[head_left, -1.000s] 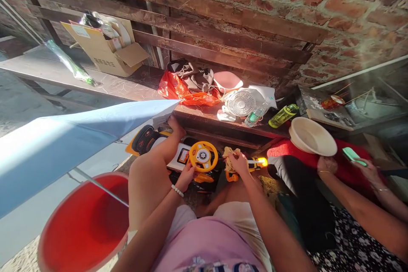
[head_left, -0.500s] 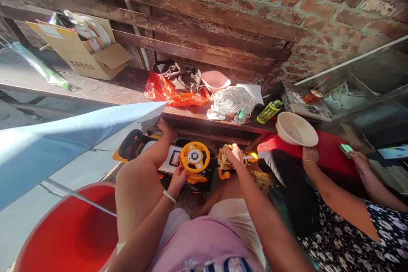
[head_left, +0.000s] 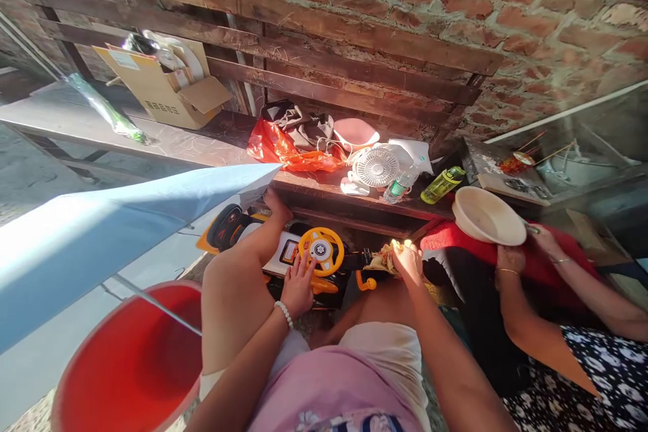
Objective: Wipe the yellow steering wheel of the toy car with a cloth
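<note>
A toy ride-on car with a yellow steering wheel stands on the ground in front of my knees. My left hand rests on the car just below the wheel, fingers spread, a bead bracelet on the wrist. My right hand is closed on a crumpled yellowish rag, pressed to the car's right handle in bright sun. My bare left leg stretches over the car's seat.
A red basin sits at lower left under a blue sheet. On the wooden bench lie a cardboard box, red bag, small fan and bottles. At right a seated person's hands hold a cream bowl.
My right hand with the rag has slid right along the car's handle. My left hand has opened flat under the steering wheel. The person at right has brought their far hand up to the bowl.
</note>
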### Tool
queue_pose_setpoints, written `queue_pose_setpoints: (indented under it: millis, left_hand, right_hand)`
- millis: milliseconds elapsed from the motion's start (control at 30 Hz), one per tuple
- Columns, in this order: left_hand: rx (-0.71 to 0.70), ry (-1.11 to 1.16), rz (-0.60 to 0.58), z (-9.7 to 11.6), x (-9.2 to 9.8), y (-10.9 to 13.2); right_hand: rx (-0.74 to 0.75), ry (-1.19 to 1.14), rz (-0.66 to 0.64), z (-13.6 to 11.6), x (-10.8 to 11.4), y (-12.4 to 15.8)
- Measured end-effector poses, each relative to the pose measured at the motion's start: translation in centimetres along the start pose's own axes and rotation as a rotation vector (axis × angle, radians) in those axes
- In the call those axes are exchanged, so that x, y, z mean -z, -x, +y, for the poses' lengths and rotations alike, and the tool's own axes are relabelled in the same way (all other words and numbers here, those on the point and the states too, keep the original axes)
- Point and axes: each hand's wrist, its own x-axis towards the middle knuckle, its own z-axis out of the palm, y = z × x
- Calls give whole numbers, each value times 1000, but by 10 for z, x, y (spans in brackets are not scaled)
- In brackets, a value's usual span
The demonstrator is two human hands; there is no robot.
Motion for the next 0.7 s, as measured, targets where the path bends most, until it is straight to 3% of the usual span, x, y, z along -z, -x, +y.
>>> queue_pose_setpoints:
  millis: [167, 300, 467, 567, 700]
  left_hand:
    - [23, -11, -29, 4, 0, 0]
    - [25, 16, -14, 5, -1, 1]
    - [15, 25, -14, 2, -1, 0]
    - [21, 40, -13, 3, -3, -1]
    - [14, 81, -2, 2, -8, -2]
  right_hand:
    - [63, 18, 5, 2, -20, 24]
    - [151, -26, 8, 22, -23, 33]
    - [-24, -27, 32, 54, -7, 12]
    - [-1, -53, -3, 43, -4, 9]
    - [50, -145, -16, 13, -14, 25]
